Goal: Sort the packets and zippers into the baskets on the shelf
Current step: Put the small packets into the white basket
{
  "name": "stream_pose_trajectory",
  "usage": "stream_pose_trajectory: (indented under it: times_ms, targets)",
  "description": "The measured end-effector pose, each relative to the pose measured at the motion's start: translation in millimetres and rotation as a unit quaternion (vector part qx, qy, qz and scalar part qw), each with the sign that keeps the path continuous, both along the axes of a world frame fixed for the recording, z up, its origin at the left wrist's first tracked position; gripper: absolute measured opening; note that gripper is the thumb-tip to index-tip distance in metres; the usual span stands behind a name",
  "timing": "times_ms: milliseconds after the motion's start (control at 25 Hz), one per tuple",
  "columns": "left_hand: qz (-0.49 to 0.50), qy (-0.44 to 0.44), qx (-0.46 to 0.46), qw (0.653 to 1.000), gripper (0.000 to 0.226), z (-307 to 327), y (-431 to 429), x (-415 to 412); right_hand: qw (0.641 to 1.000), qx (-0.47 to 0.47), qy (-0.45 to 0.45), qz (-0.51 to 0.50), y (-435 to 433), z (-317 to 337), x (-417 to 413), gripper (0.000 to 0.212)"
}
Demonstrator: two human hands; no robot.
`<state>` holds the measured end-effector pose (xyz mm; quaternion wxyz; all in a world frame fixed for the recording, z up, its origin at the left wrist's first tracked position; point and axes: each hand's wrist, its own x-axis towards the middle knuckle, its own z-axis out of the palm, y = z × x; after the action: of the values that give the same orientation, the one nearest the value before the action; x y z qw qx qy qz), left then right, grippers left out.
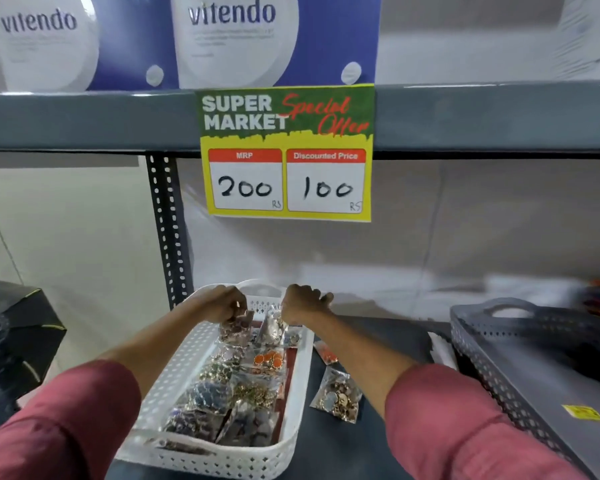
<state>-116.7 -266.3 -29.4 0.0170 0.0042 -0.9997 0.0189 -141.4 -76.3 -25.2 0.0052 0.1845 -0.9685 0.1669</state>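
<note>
Both hands at the far end of the white perforated plastic basket (302,386) on the dark grey shelf (371,341). Left hand (227,304) pinched narrow on the top edge of a clear plastic packet of brownish trinkets (234,330), standing it upright among the rest. Right hand (303,303) curled over a neighbouring clear packet of silvery pieces (272,327); hard to tell whether gripping or only resting on it.

Basket already filled along its length with more clear packets of beads and buttons (229,393), one with orange discs (269,360). Two left outside on the shelf, just beside the basket's right wall: a small packet with orange-red contents (326,355) and a larger clear packet of gold and white pieces (338,396). Grey perforated plastic basket (492,362) well apart to the right, seemingly bare but for a yellow label (582,412). No zippers clearly made out.

Likely step: seating the held packets in the far row. Best done by keeping the pinch high on the sealed edge, lowering straight down into the gap, and steadying the adjacent packet with the other hand to stop the row toppling. Worth letting go only once the packet leans on a neighbour or on the end wall. Slippery film likely to slide, so gentle pressure rather than a push. After that, probably the two stray packets beside the basket, one per reach.
</note>
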Motion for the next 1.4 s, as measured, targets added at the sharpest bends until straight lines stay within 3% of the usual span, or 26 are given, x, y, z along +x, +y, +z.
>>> stream_pose_trajectory:
  times_ms: [160,280,360,440,520,640,760,840,1000,1080,1240,1400]
  targets:
    - [-0.027,-0.025,-0.026,0.999,0.026,-14,3,-4,0.995,0.047,0.083,0.04,10,-12,3,0.012]
    - [-0.025,0.016,-0.039,0.999,0.027,-3,13,1,0.991,-0.014,0.117,0.065,30,-6,-2,0.028]
    - [-0.043,0.083,0.027,0.995,0.022,15,34,5,0.988,-0.073,0.118,0.06,50,4,-8,0.028]
    - [-0.135,0.147,0.116,0.973,0.012,33,75,14,0.989,-0.1,0.099,0.05,74,9,-19,0.025]
    - [-0.267,0.075,0.148,0.949,0.008,45,126,28,0.995,-0.072,0.044,0.044,98,8,-21,0.014]
    - [-0.35,-0.12,0.041,0.928,0.031,35,185,38,0.992,-0.007,-0.065,0.107,125,3,-9,0.01]
    - [-0.414,-0.11,-0.117,0.896,0.053,11,202,34,0.986,-0.013,-0.117,0.119,139,-15,-6,0.024]
    - [-0.413,-0.126,-0.121,0.894,0.05,3,203,35,0.989,-0.004,-0.096,0.115,141,-29,-13,0.025]
    - [-0.405,-0.165,-0.043,0.898,0.027,5,201,35,0.993,0.043,-0.072,0.086,153,-23,-19,0.025]
    - [-0.374,-0.164,0.069,0.91,0.021,11,198,38,0.995,0.018,-0.058,0.073,162,-13,-21,0.029]
    - [-0.278,-0.015,0.262,0.924,0.021,44,165,45,0.997,-0.078,-0.025,0.012,165,10,-25,0.02]
    - [-0.106,0.064,0.447,0.886,0.03,68,84,52,0.974,-0.221,-0.047,-0.002,143,38,-18,0.013]
